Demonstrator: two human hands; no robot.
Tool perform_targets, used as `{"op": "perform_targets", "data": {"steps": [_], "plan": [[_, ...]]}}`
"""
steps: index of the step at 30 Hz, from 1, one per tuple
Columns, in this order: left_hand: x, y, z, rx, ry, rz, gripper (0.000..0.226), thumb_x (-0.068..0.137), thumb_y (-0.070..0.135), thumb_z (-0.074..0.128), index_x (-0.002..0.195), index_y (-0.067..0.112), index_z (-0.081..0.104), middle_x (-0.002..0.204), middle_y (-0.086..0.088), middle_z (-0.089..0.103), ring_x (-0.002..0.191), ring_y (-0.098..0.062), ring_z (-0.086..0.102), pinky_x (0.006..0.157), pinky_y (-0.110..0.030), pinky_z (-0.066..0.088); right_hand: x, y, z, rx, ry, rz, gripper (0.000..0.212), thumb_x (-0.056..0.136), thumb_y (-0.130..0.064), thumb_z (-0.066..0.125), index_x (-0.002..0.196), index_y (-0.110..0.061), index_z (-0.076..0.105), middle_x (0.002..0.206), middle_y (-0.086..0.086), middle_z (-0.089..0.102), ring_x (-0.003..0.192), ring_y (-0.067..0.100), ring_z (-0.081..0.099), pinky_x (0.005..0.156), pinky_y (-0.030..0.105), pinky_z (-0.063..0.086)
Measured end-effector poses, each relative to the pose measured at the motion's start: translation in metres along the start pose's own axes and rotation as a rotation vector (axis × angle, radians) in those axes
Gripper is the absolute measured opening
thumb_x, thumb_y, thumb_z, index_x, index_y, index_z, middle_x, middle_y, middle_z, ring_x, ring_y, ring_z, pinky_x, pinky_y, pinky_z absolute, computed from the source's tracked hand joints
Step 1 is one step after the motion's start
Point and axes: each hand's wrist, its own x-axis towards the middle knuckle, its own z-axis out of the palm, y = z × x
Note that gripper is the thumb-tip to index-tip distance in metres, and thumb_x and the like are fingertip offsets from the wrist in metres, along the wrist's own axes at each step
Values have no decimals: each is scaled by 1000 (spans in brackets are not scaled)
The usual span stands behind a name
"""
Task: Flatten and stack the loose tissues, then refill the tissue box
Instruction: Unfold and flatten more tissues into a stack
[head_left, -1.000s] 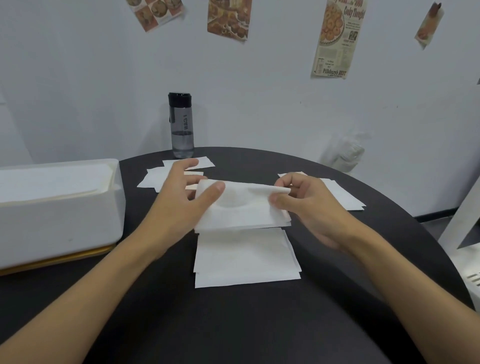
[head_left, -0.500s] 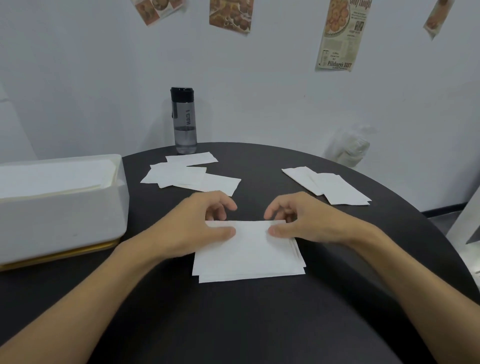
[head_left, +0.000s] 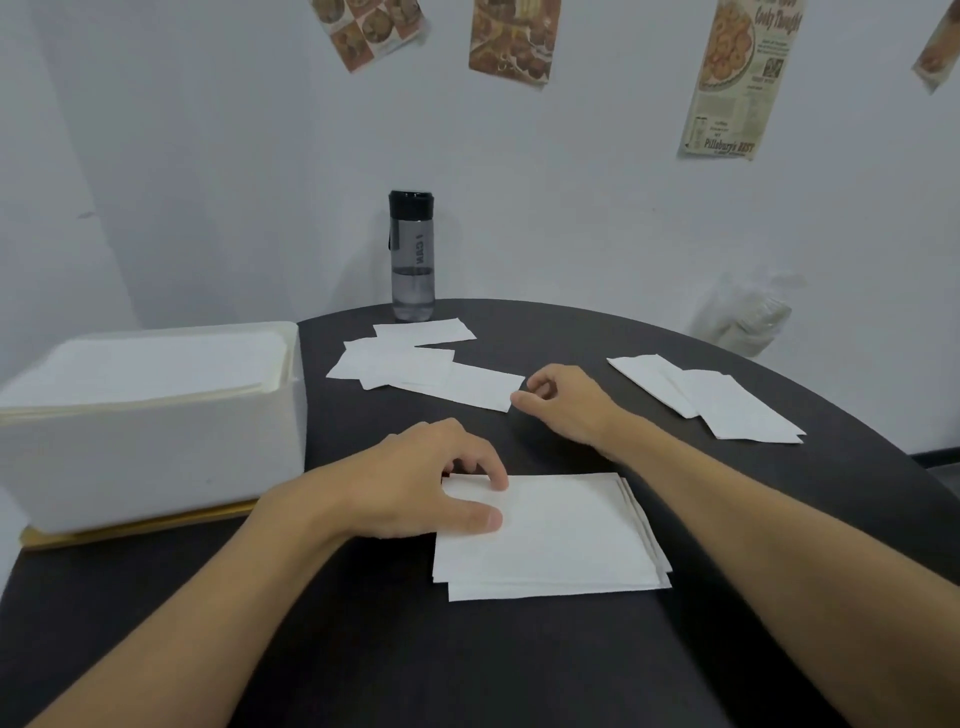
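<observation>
you're in the stacking step, between sheets. your left hand rests on the left edge of the stack near you on the tabletop. its fingers are loosely bent, thumb flat on the top sheet, pressing down rather than wrapped round anything. your right hand is out past the stack, fingers curled, thumb and forefinger right at the corner of the nearest sheet among the loose tissues at far left. i can't tell whether that corner is pinched yet. a second cluster lies well apart on the right. the tissue box sits at your left, sheets showing at its top. by my reading the stack is only partly built and the refill hasn't begun. next you need a clean pinch on that one corner, lifting a single sheet without dragging its neighbours, while the left hand pins the stack, whose right edges fan slightly.
</observation>
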Motion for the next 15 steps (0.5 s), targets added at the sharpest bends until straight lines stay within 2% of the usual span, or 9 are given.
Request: {"op": "perform_targets", "data": {"steps": [3, 6, 11, 15], "plan": [[1, -3, -1, 7, -6, 2, 28, 85, 53, 71, 112, 49, 62, 117, 17, 50, 114, -4, 48, 104, -36, 42, 21, -3, 9, -123, 40, 33, 50, 86, -59, 63, 121, -22, 62, 125, 0, 60, 123, 25, 50, 104, 43, 33], [3, -5, 0, 22, -18, 17, 29, 87, 52, 69, 115, 48, 61, 118, 15, 50, 115, -6, 45, 106, -38, 40, 34, -7, 11, -143, 24, 65, 47, 82, -62, 67, 112, -26, 63, 128, 2, 57, 125, 26, 47, 98, 42, 31], [5, -6, 0, 30, -30, 27, 29, 88, 53, 68, 116, 47, 59, 116, 15, 49, 114, -6, 44, 107, -38, 38, 51, -11, 9, -7, -57, 142, 27, 83, -47, 75, 98, -25, 68, 129, 4, 59, 130, 29, 42, 110, 49, 32], [6, -6, 0, 38, -35, 34, 29, 88, 53, 67, 116, 48, 58, 117, 16, 48, 113, -4, 43, 106, -37, 38, 59, -5, 14, 111, -86, 159, 17, 78, -36, 78, 80, -21, 71, 115, 5, 64, 127, 31, 46, 110, 55, 35]]}}
